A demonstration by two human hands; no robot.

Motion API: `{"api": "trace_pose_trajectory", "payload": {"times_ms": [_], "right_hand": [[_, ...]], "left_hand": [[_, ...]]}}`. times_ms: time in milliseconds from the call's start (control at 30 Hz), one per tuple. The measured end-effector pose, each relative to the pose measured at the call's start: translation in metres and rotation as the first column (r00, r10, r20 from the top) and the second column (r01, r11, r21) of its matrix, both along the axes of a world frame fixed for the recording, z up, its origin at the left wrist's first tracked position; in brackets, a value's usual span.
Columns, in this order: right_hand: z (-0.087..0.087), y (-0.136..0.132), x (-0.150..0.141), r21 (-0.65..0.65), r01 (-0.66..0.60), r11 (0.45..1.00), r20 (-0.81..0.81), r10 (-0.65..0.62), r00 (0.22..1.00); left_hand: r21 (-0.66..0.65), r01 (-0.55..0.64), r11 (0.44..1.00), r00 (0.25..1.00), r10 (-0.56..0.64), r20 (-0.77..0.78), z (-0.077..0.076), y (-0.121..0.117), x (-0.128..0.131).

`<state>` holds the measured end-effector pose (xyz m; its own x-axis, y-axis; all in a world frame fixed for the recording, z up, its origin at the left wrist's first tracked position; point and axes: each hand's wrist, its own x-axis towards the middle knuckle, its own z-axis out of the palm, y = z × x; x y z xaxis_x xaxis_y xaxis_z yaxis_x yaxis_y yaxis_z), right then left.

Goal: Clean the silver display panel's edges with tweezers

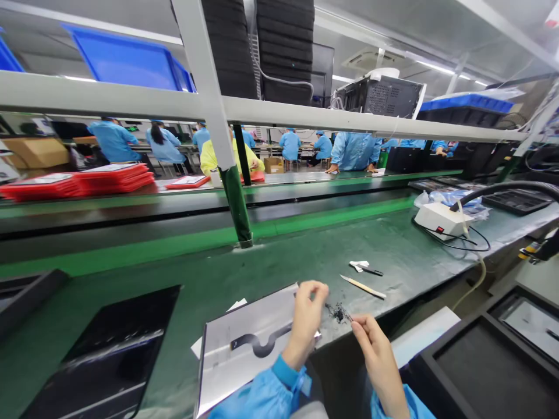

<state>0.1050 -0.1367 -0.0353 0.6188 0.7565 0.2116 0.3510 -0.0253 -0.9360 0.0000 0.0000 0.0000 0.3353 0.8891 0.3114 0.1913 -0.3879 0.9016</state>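
My left hand is over the right edge of a silvery flat display panel, its thumb and fingertips pinched together. Whatever it may hold is too small to make out. A black curved flex cable lies across the panel's back. Between two fingers and the thumb, my right hand grips a thin pointed tool, possibly tweezers. The tool's tip reaches a small heap of black bits on the bench. Beyond the heap lie a pale-handled blade and a black pen-like tool beside a white scrap.
A glossy black panel lies to the left on the green bench. A shelf post rises ahead. At the right are a white box with a black hose and black trays. Co-workers in blue sit beyond.
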Motion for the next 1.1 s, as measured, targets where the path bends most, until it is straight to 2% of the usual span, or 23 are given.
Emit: {"api": "trace_pose_trajectory", "payload": {"times_ms": [67,167,400,567,633,700,767,833,967,1033,1100], "right_hand": [[-0.001,-0.002,0.005,-0.02,0.008,1.0,0.009,-0.008,1.0],[0.002,-0.002,0.015,-0.054,0.002,0.999,0.037,0.0,0.999],[0.018,0.007,0.032,-0.059,0.13,0.99,0.14,-0.121,0.983],[0.02,0.006,0.034,-0.042,0.171,0.984,0.127,-0.164,0.978],[0.018,0.003,0.033,-0.038,0.155,0.987,0.098,-0.15,0.984],[0.013,-0.002,0.031,-0.037,0.128,0.991,0.063,-0.125,0.99],[0.007,-0.009,0.027,-0.039,0.112,0.993,0.009,-0.112,0.994],[0.0,-0.017,0.023,-0.044,0.126,0.991,-0.06,-0.129,0.99],[-0.01,-0.026,0.013,-0.091,0.145,0.985,-0.083,-0.152,0.985],[-0.011,-0.025,0.011,-0.114,0.143,0.983,-0.024,-0.147,0.989],[-0.008,-0.02,0.011,-0.132,0.144,0.981,0.03,-0.141,0.99]], "left_hand": [[0.041,-0.034,0.999,0.999,0.035,-0.019,0.007,0.013,-0.003],[0.126,0.02,0.992,0.995,-0.007,-0.102,0.016,0.021,0.0],[0.267,0.201,0.943,0.93,-0.098,-0.354,0.02,0.005,0.013],[0.339,0.234,0.911,0.907,-0.079,-0.414,0.033,-0.001,0.001],[0.359,0.223,0.906,0.909,-0.06,-0.413,0.041,-0.006,-0.016],[0.374,0.205,0.905,0.914,-0.04,-0.405,0.048,-0.011,-0.045],[0.395,0.169,0.903,0.919,0.0,-0.394,0.052,-0.014,-0.084],[0.495,0.1,0.863,0.926,0.101,-0.363,0.049,-0.016,-0.128],[0.577,0.04,0.816,0.892,0.231,-0.388,0.026,-0.024,-0.203],[0.597,0.058,0.8,0.878,0.243,-0.412,0.009,-0.031,-0.224],[0.614,0.096,0.783,0.863,0.242,-0.444,-0.008,-0.04,-0.235]]}}
